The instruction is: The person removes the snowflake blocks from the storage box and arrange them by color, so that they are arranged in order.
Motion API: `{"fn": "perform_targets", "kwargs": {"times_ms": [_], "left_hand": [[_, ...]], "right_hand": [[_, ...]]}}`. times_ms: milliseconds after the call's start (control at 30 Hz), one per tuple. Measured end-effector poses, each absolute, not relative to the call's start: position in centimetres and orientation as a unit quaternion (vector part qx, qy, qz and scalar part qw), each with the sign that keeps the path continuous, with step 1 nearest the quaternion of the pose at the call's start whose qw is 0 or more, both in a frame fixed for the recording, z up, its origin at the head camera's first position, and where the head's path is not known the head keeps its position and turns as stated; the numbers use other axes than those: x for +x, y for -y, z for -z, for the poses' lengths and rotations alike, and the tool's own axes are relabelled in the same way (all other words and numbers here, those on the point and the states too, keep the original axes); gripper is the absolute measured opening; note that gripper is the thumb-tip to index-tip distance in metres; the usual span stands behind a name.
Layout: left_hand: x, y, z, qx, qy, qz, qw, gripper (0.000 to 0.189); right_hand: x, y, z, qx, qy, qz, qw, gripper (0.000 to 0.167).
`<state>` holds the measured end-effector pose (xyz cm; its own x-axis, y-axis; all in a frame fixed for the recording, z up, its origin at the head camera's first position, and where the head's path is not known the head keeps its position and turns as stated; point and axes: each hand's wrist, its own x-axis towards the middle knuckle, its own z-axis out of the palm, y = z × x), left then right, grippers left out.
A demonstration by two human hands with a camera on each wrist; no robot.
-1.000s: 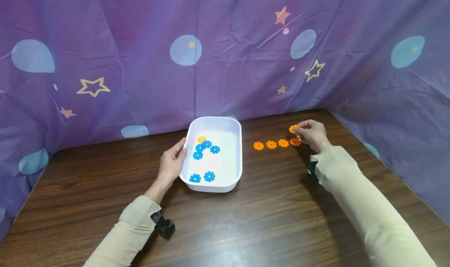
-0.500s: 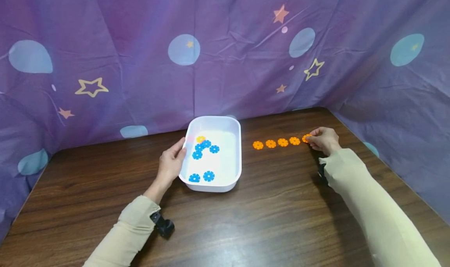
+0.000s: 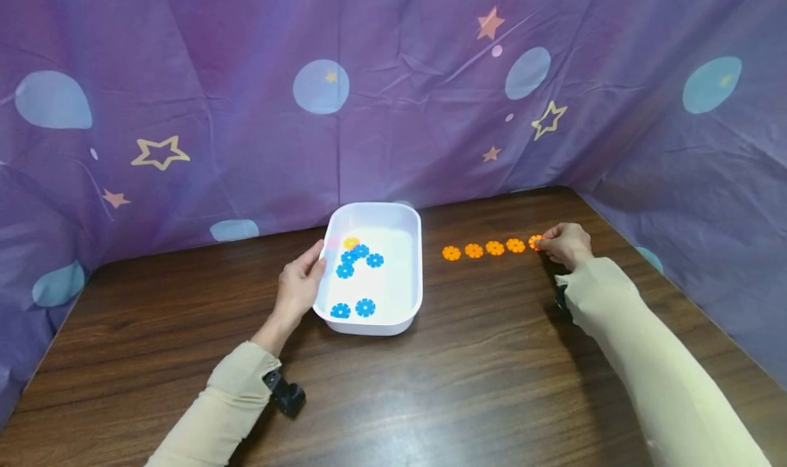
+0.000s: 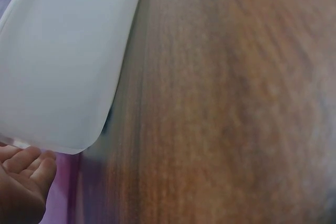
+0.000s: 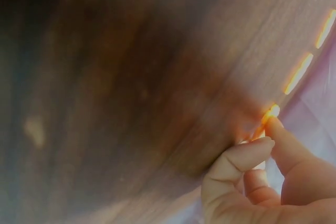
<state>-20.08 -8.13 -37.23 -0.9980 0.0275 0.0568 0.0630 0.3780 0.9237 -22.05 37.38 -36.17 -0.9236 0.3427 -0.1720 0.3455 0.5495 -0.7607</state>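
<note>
My left hand [image 3: 298, 288] holds the left wall of a white plastic tray [image 3: 420, 276]. In the left wrist view, the curled fingers [image 4: 29, 163] sit at the tray's edge. Inside the tray lie several blue notched discs, among them one blue disc [image 3: 365, 308] near the front, and a yellow disc [image 3: 351, 243] farther back. At the right, my right hand [image 3: 568, 243] pinches an orange notched disc [image 3: 535, 242] between thumb and fingers, down at the table. That disc is at the right end of a row of similar flower-shaped orange discs [image 3: 494, 248].
The brown wooden table [image 3: 430, 392] extends in front of the tray and to both sides. A purple curtain [image 3: 393, 139] with stars and balloon shapes hangs behind the table and along its right side.
My right hand has brought the orange disc right and down to the end of the row, then has stayed almost still. The left hand and tray have not visibly moved.
</note>
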Motion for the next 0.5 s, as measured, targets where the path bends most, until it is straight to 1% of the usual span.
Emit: {"fn": "perform_targets", "kwargs": {"times_ms": [167, 500], "left_hand": [[-20.03, 8.15, 37.13, -0.028, 0.826, 0.563, 0.015, 0.042], [-20.08, 8.14, 37.28, -0.026, 0.831, 0.555, 0.018, 0.042]], "right_hand": [[-22.04, -37.24, 36.00, 0.197, -0.882, 0.428, 0.002, 0.024], [-22.02, -37.35, 36.29, 0.198, -0.890, 0.411, 0.005, 0.023]]}}
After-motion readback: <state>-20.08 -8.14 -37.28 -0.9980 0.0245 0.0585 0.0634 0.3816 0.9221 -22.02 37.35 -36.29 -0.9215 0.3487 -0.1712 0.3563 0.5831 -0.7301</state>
